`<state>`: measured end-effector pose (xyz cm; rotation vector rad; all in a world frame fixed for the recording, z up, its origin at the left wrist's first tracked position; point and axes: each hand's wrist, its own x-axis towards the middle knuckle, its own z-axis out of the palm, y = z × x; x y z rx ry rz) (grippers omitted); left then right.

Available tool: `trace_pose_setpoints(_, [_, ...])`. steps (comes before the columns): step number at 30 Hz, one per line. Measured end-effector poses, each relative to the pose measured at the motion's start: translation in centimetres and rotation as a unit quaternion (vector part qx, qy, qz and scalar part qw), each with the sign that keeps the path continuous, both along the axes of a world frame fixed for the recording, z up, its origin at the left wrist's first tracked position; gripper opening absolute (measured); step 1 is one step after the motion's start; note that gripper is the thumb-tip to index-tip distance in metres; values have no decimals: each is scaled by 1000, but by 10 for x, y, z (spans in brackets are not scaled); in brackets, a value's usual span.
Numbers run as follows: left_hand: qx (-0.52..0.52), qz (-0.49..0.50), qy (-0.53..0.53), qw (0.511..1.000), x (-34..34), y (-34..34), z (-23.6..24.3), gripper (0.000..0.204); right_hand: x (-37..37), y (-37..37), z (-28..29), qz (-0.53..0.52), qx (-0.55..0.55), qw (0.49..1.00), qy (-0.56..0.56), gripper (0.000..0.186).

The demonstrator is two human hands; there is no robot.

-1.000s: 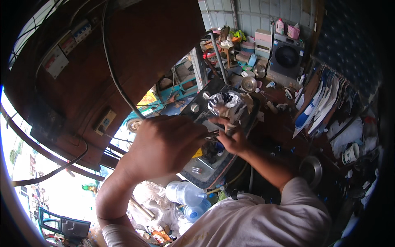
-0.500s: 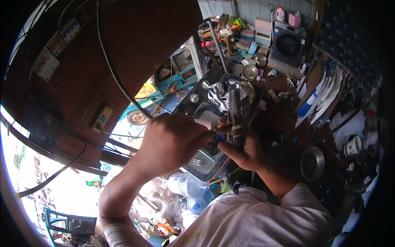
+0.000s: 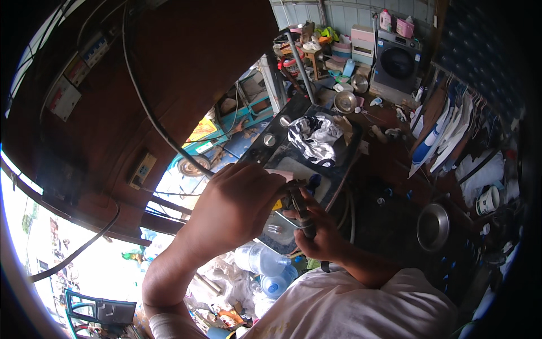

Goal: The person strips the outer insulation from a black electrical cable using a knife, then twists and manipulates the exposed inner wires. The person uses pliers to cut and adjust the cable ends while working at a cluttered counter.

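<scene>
A thick black cable (image 3: 148,104) hangs down along the brown panel and runs into my left hand (image 3: 240,195). The fingers of that hand are closed around the cable's end, which they mostly hide. My right hand (image 3: 322,229) is wrapped round the dark handles of what look like pliers (image 3: 304,217). The pliers' metal jaws point up and left, close to my left fingertips at the cable end. Whether the jaws bite on the cable, I cannot tell. Below the hands is a black worktop (image 3: 339,189) with round knobs, bearing a crumpled black-and-white cloth (image 3: 313,138).
The brown panel (image 3: 186,62) with switches and a socket (image 3: 142,169) stands close at the left. Large clear plastic bottles (image 3: 262,257) lie below the worktop. A metal basin (image 3: 433,227) and hanging clothes (image 3: 446,133) are at the right; a dark washing machine (image 3: 395,65) stands behind.
My right hand has moved down and left. The pliers have swung from upright to a leftward tilt, their jaws now near my left fingers. My left hand has stayed closed on the cable.
</scene>
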<state>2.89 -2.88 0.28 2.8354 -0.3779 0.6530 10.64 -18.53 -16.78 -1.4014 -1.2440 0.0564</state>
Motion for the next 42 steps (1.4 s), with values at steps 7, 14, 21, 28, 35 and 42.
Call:
trace_pose_setpoints(7, [71, 20, -10, 997, 8, 0, -12, 24, -4, -3, -1, -49, 2, 998, 31, 42])
trace_pose_setpoints(14, [40, 6, 39, 998, 23, -3, -12, 35, 0, -7, 1, -49, 30, 997, 59, 36])
trace_pose_setpoints(21, [94, 125, 146, 977, 40, -6, -2, 38, -18, -4, -2, -58, 96, 960, 255, 36])
trace_pose_setpoints(28, [-9, 2, 86, 996, 41, 12, -22, 17, 6, -29, -11, 20, -31, 974, 224, 58])
trace_pose_setpoints(35, [95, 28, 28, 995, 45, 13, -40, 15, 1, -23, -26, 66, -60, 981, 170, 66])
trace_pose_setpoints(42, [116, 42, 17, 992, 45, 16, -48, 17, -5, -21, -10, 96, -87, 934, 332, 50])
